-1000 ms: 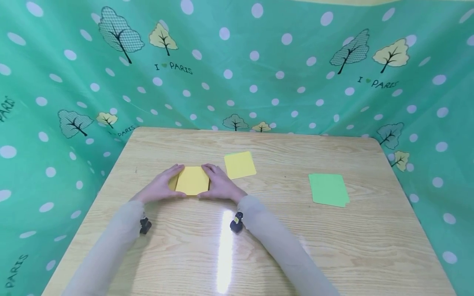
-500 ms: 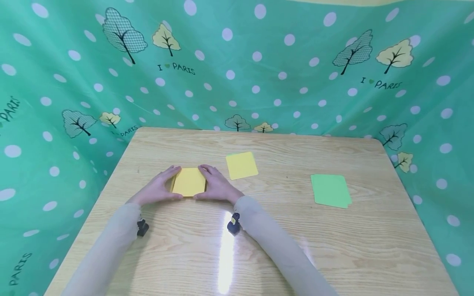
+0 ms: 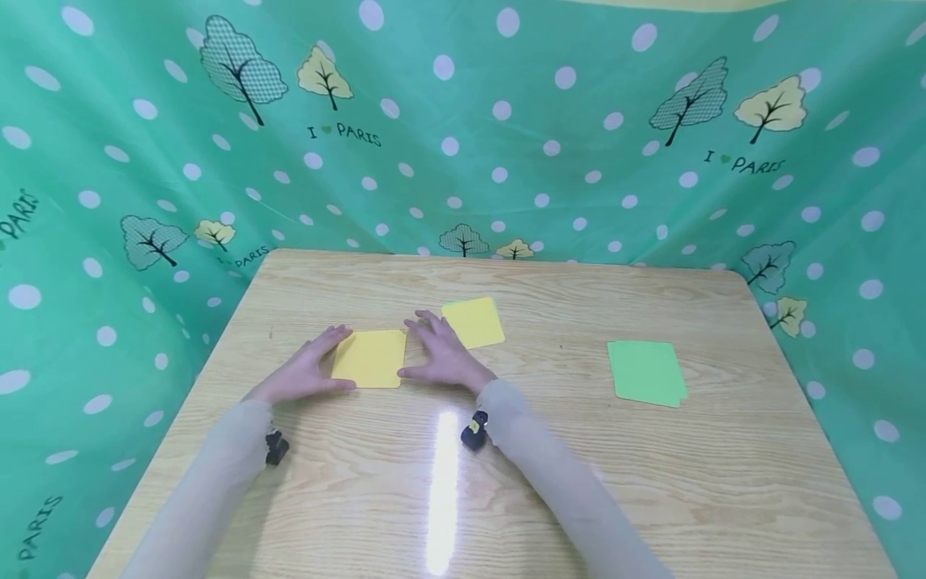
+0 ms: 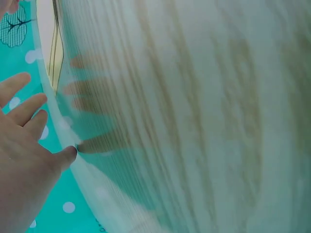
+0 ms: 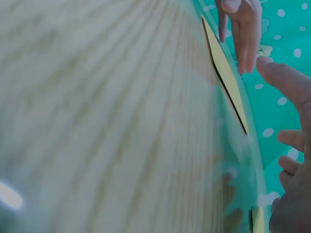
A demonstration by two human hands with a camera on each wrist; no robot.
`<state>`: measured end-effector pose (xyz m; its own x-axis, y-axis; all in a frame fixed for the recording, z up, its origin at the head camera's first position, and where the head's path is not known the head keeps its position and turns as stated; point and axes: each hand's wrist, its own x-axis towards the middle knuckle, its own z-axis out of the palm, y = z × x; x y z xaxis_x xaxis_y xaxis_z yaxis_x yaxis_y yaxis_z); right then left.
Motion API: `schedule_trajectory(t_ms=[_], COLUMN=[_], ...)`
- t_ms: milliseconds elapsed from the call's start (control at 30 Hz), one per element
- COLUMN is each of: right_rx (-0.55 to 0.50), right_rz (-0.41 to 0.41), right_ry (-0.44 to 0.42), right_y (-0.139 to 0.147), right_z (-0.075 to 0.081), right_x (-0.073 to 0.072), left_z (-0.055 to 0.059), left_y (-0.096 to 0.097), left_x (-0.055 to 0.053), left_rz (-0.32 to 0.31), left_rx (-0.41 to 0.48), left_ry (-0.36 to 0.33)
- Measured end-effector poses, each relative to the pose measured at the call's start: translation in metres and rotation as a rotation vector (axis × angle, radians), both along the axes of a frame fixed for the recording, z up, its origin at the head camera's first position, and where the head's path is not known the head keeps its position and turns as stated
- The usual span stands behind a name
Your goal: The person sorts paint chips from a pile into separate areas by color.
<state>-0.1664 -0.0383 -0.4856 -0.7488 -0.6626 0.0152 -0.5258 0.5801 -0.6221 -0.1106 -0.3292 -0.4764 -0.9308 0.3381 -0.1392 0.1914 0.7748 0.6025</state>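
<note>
A square of yellow cards or paper sheets [image 3: 369, 359] lies flat on the left part of the table, its edges thin in the right wrist view. At its left side is my left hand [image 3: 307, 370], thumb and fingers spread around the near and far left corners. In the left wrist view the left hand [image 4: 29, 150] appears apart from the yellow square. To the right of the square, my right hand [image 3: 444, 354] is raised with fingers spread, holding nothing. Its fingertips partly overlap a second yellow square [image 3: 476, 323] in the head view; contact there cannot be told.
A sliver of green shows under the second yellow square. Several green squares [image 3: 646, 372], slightly fanned, lie on the right side of the wooden table [image 3: 347, 482]. A green dotted curtain [image 3: 405, 193] hangs behind and beside the table.
Both hands held the yellow square's sides, sliding slightly left. Now my right hand has come off it, moving right towards the second yellow square. My left hand has hardly moved.
</note>
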Motion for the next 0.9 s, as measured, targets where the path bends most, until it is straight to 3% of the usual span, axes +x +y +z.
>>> schedule_trajectory(t_ms=[333, 633, 900], right_rx=[0.04, 0.061, 0.077], right_rz=[-0.031, -0.085, -0.066], right_ry=[0.005, -0.025, 0.026], right_y=[0.035, 0.065, 0.083], right_z=[-0.003, -0.006, -0.002], right_x=[-0.016, -0.029, -0.038], left_z=[0.001, 0.007, 0.009], left_y=[0.021, 0.046, 0.072], left_x=[-0.012, -0.024, -0.035], left_rz=[-0.047, -0.04, -0.113], left_rx=[0.005, 0.007, 0.005], left_ry=[0.034, 0.017, 0.022])
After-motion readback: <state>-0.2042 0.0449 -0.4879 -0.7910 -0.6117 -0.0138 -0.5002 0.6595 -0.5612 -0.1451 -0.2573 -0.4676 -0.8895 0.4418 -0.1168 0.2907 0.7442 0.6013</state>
